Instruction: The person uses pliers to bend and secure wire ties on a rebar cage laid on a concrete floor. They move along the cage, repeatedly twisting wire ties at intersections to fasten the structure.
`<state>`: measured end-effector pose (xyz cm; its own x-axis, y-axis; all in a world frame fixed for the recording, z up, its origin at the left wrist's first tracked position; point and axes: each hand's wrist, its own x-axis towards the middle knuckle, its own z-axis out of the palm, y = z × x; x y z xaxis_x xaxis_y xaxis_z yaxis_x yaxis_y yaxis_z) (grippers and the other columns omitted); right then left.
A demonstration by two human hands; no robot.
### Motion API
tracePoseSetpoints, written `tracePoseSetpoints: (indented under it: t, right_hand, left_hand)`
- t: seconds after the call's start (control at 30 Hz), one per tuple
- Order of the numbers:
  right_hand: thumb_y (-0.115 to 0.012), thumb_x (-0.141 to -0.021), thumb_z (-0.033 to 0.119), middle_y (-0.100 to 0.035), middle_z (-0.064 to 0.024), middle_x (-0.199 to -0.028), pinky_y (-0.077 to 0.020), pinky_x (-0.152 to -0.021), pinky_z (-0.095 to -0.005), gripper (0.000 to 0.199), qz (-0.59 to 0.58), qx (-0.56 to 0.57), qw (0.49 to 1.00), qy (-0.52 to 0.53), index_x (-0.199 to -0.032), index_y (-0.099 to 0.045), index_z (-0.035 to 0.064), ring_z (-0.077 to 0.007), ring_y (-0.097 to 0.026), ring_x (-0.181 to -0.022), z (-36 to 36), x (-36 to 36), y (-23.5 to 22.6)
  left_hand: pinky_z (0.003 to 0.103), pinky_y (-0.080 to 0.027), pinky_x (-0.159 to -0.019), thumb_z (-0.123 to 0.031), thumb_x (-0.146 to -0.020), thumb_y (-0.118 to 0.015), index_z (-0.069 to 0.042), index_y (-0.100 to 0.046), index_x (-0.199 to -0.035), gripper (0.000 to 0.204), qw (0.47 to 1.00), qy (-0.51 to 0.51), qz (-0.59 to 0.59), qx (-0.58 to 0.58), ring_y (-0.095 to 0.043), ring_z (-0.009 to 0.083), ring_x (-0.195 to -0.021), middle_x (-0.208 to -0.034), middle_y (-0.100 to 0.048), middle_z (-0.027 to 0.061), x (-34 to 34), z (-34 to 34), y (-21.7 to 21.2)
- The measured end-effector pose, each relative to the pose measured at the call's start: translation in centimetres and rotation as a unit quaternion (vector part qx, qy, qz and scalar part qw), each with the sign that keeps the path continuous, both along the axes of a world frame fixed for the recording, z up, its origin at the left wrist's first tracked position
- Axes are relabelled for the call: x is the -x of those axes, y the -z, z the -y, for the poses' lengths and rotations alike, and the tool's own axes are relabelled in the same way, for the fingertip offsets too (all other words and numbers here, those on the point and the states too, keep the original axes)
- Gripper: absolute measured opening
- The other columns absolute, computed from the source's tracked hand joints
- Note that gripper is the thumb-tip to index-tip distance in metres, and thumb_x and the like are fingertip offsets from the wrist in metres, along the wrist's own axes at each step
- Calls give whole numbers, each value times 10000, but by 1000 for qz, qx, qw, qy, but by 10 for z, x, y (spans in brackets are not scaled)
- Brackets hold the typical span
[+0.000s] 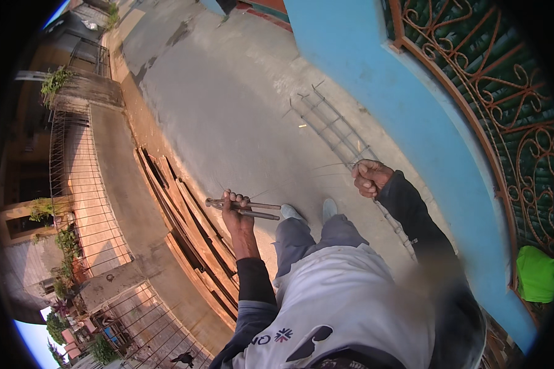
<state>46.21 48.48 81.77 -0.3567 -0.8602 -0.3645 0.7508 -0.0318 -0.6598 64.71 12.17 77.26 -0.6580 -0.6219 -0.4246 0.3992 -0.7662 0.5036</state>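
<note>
My left hand (235, 212) is closed around a pair of rusty tower pincers (264, 214); their jaws stick out to the left and the two handles point right. My right hand (372, 177) is closed, with thin tie wire (331, 165) running out of it to the left. Faint strands also show between the two hands. Beyond and under my right hand, a long narrow rebar cage (335, 126) lies on the ground, its far end made of several bars and stirrups. My right hand hides part of it. Whether the hand touches the cage, I cannot tell.
Several wooden planks (188, 212) lie along the left side of the paved lane (228, 92). To the right stands a blue wall (375, 67) with a scrolled metal grille (505, 98). A bright green cloth (538, 274) is at the lower right. My shoes (293, 213) are on the pavement.
</note>
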Motion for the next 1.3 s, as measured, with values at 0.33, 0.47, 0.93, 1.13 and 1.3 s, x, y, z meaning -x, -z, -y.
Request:
tracePoseSetpoints:
  t: [0.33,0.47,0.93,1.13,1.3]
  right_hand:
    - [-545,-961,293,-606,3,-683,-449,-600,-299,273,-222,-131,898,-356,-1068,-681,83,-132,-551,-619,46,-20,-3]
    - [-549,-969,279,-437,32,-555,-321,-438,-265,299,22,37,999,-12,-1066,-662,20,-70,-389,-457,55,-10,-6]
    - [-570,-947,248,-706,-36,-1072,-475,-922,-286,227,-177,-397,901,3,-1108,-700,156,-155,-639,-1000,145,-62,24]
    - [-564,-952,273,-678,-6,-874,-507,-726,-274,232,-169,-360,889,-226,-1097,-697,150,-120,-598,-752,152,-65,-3]
    - [-540,-970,260,-514,-9,-647,-389,-490,-248,215,2,-9,1000,-17,-1049,-665,105,-87,-450,-530,127,-37,-20]
  left_hand:
    - [263,-454,-555,-186,-984,-513,-66,-534,-1005,125,990,136,20,33,-521,137,-643,-741,-531,19,135,76,18]
    - [262,-449,-553,-189,-983,-517,-64,-539,-1015,130,984,176,27,6,-522,137,-646,-748,-537,15,171,110,21]
    - [266,-428,-507,-172,-968,-540,-36,-579,-1017,150,927,278,223,118,-539,148,-612,-741,-556,22,257,192,42]
    - [268,-434,-521,-165,-968,-530,-45,-576,-998,132,897,346,230,150,-535,150,-609,-742,-560,31,255,170,51]
    - [273,-442,-544,-177,-973,-530,-49,-560,-1000,134,931,327,129,94,-518,147,-622,-745,-539,26,254,182,49]
